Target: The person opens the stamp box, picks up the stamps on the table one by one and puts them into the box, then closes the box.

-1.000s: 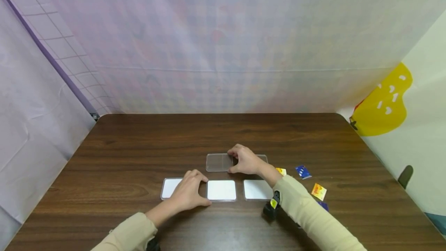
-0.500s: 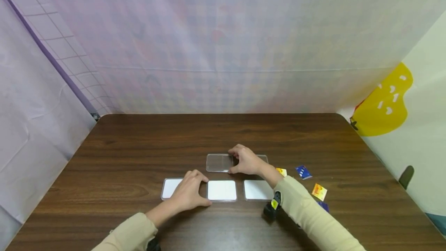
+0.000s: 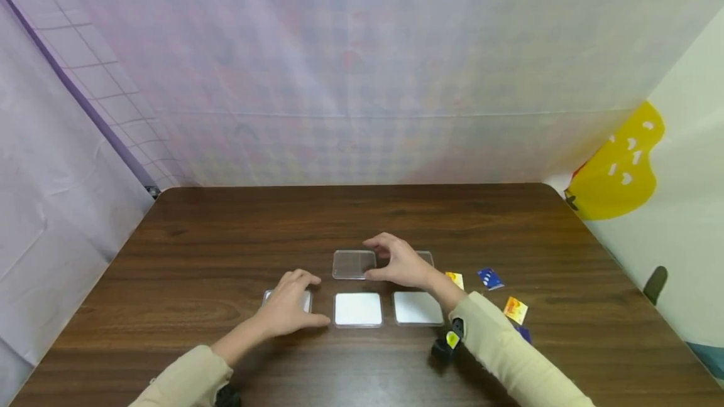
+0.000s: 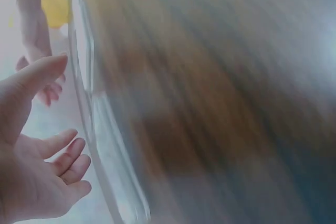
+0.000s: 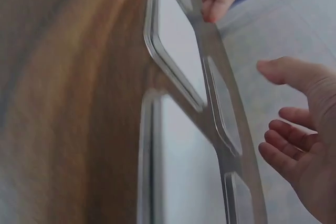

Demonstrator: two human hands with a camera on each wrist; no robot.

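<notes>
My left hand [image 3: 287, 309] hovers over the left white-filled clear case [image 3: 307, 301], partly hiding it. Its thumb and fingers are spread, with nothing between them in the left wrist view. Beside it lie a middle white-filled case [image 3: 358, 310] and a right one [image 3: 417, 308]. Behind that row is a flat transparent case [image 3: 352, 264]. My right hand [image 3: 401, 264] is at this case's right end, thumb and fingers apart and holding nothing. It partly covers a second transparent case [image 3: 426, 257].
Small square packets are scattered to the right: a blue one [image 3: 490, 278], an orange-yellow one [image 3: 516, 310], another yellow one [image 3: 455, 279] and a dark blue one [image 3: 523, 334] partly behind the right sleeve [image 3: 503, 347]. A patterned curtain [image 3: 351, 68] hangs behind the brown wooden table [image 3: 237, 225].
The left hand has moved left, away from the middle white-filled case and over the left one. The right hand's fingertips have shifted slightly left over the transparent case.
</notes>
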